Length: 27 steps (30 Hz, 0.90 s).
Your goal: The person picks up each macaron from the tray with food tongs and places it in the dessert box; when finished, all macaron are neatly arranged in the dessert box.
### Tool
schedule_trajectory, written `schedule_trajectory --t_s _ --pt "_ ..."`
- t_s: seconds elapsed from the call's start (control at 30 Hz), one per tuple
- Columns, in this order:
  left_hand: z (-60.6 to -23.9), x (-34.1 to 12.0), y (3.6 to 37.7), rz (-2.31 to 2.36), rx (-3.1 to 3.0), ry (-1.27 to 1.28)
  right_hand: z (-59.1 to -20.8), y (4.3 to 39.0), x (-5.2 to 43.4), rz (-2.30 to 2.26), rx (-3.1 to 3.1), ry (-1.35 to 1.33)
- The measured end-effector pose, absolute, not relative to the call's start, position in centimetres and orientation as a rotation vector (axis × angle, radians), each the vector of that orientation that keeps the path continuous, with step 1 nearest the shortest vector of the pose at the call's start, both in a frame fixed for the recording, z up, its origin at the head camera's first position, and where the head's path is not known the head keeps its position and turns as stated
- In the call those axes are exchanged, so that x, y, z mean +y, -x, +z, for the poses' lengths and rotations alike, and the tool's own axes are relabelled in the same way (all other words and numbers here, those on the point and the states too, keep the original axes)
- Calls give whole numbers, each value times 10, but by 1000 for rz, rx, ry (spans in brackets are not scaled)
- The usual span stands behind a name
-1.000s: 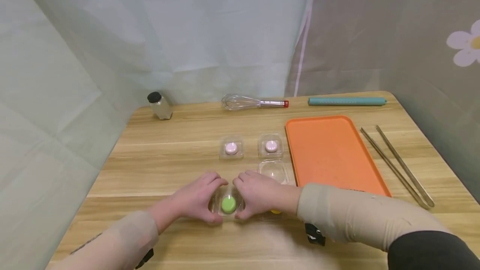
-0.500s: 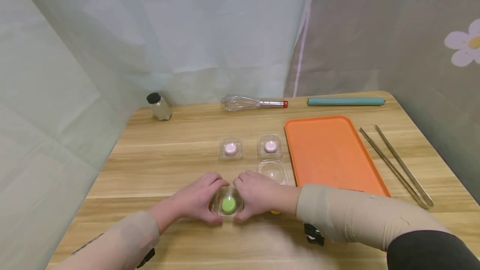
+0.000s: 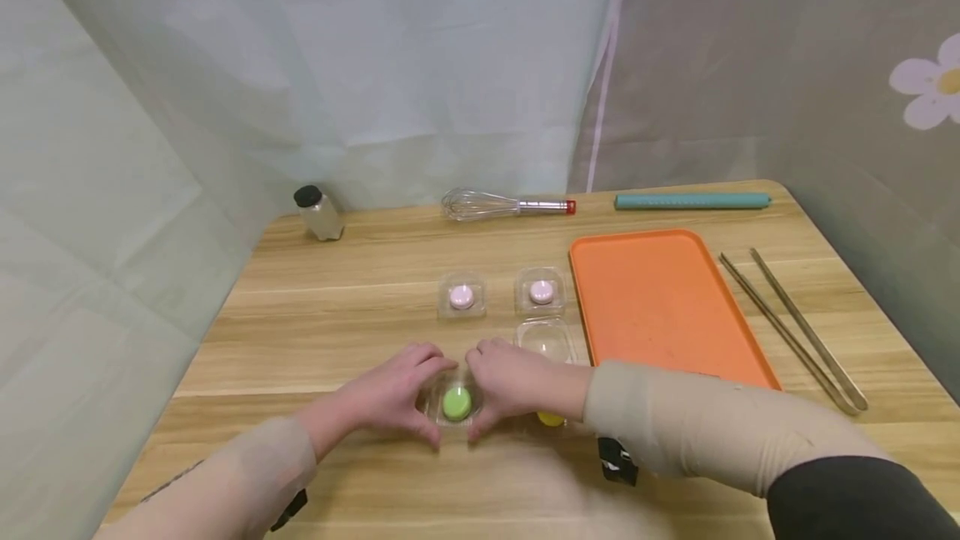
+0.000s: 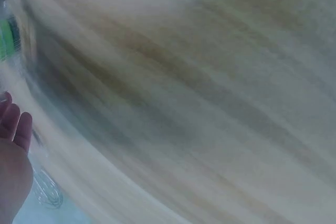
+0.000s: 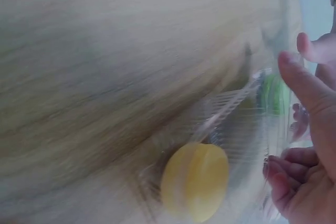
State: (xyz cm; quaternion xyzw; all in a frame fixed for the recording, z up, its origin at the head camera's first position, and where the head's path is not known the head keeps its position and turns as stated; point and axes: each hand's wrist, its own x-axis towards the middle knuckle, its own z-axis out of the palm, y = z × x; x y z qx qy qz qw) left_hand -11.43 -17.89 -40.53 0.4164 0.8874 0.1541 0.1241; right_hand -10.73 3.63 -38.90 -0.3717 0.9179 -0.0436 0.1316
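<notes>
A small clear plastic box (image 3: 444, 419) with a green macaron (image 3: 457, 403) inside stands between both hands. My left hand (image 3: 401, 394) curves along its left side, thumb near the front and fingers near the back corner. My right hand (image 3: 510, 386) frames the right side likewise, thumb extended; in the right wrist view its fingers are loosely bent. Neither hand visibly pinches the box, though light contact is hard to tell. A yellow macaron (image 5: 197, 182) in clear plastic lies beside the right hand, partly hidden by the forearm in the head view.
Two clear boxes with pink macarons (image 3: 461, 297) (image 3: 542, 292) stand behind. A clear plastic lid or container (image 3: 546, 340) lies near the orange tray (image 3: 652, 298). Metal tongs (image 3: 798, 327), a whisk (image 3: 510, 205), a teal stick-shaped object (image 3: 692, 201) and a black-capped jar (image 3: 319, 213) surround them.
Both thumbs have straightened and come away from the box's front corners. The box with the green macaron sits slightly farther back, and more of the yellow macaron shows.
</notes>
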Motion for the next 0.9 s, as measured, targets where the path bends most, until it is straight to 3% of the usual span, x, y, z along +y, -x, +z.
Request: schedule_trajectory --t_s 0.5,0.9 --pt "-409 -176 110 599 2564 -1084 -388 110 37 -192 2616 1035" --pt "-413 -180 111 630 2561 -1065 -394 113 45 -224 2623 1149"
